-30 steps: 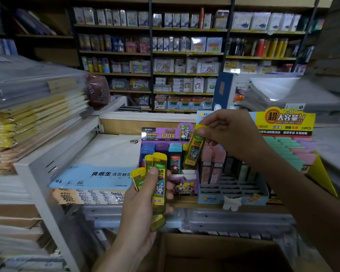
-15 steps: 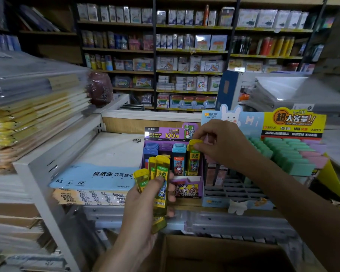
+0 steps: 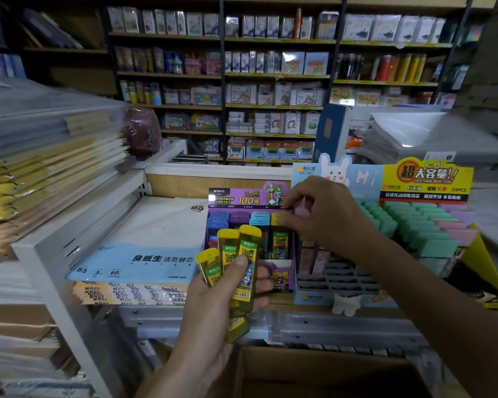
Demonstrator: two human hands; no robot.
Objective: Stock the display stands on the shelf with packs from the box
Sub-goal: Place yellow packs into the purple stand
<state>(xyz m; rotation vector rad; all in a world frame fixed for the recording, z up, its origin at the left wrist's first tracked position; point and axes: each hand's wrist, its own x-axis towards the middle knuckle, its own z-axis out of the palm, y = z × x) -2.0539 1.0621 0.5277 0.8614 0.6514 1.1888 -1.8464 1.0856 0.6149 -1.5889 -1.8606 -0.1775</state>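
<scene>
Yellow packs (image 3: 243,262) stand fanned in the left hand (image 3: 213,308), thumb curled over their fronts and fingers wrapped behind, just in front of the purple display stand (image 3: 236,198) on the shelf (image 3: 342,326). The right hand (image 3: 331,222) reaches to the stand's rightmost column, its curled fingers and thumb pinching the cap of a seated yellow pack (image 3: 280,245). Below both hands lies the open cardboard box (image 3: 314,374).

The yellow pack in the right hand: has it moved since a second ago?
Yes. The yellow pack went down into the rightmost slot of the purple display stand.
</scene>
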